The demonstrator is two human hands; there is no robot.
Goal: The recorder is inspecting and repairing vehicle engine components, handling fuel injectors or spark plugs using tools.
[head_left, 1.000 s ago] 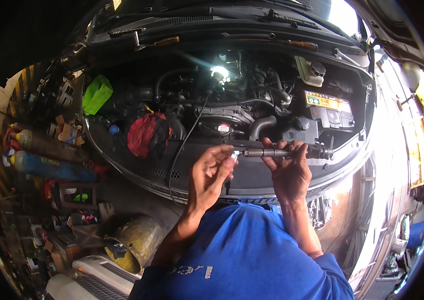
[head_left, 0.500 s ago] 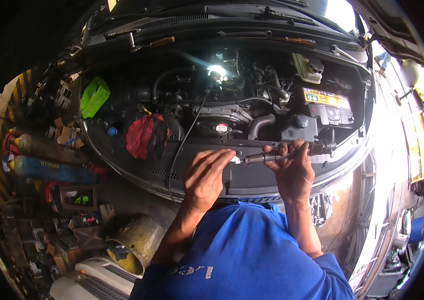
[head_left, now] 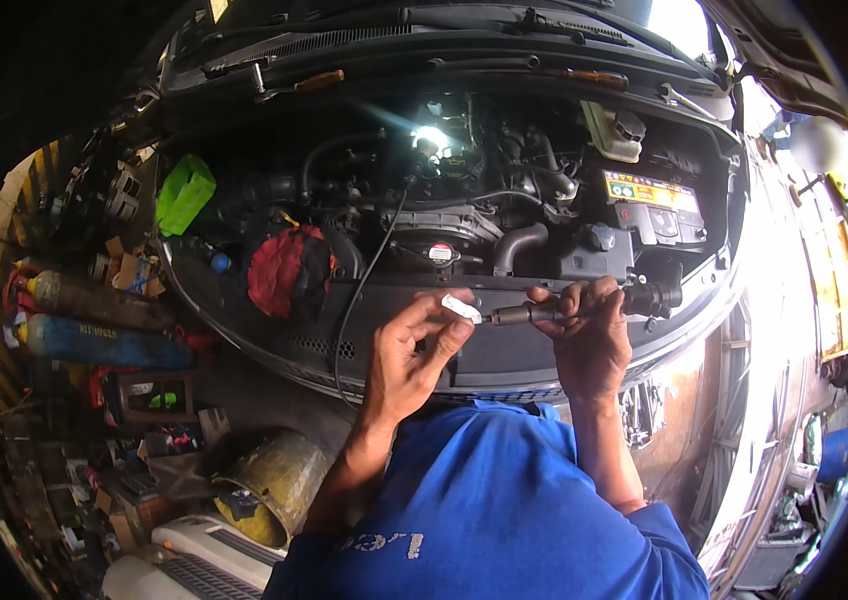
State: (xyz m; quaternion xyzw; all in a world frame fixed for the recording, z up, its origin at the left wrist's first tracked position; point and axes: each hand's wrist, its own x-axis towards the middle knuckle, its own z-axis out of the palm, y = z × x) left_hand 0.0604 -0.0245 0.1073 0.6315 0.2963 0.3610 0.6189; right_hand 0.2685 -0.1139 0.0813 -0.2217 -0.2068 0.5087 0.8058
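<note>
Over the front edge of an open engine bay, my right hand [head_left: 590, 345] grips a fuel injector [head_left: 512, 315], a slim dark metal body with a bulky dark head, held nearly level. The head sticks out to the right of my fingers and the narrow tip points left. My left hand [head_left: 409, 352] pinches a small folded white piece [head_left: 460, 309], paper or cloth, between thumb and fingers. That white piece sits against the injector's tip. Below both hands runs the black front panel [head_left: 484, 350] of the vehicle.
A bright work lamp [head_left: 431, 137] shines over the engine, its cable hanging past my left hand. A red and black rag [head_left: 289, 270] and a green container [head_left: 185, 195] lie at left. The battery [head_left: 656, 208] is at right. Wrenches and screwdrivers rest along the back edge.
My left hand has turned and its fingers have lifted and curled, so more of the white piece shows. The injector has shifted slightly to the right in my right hand.
</note>
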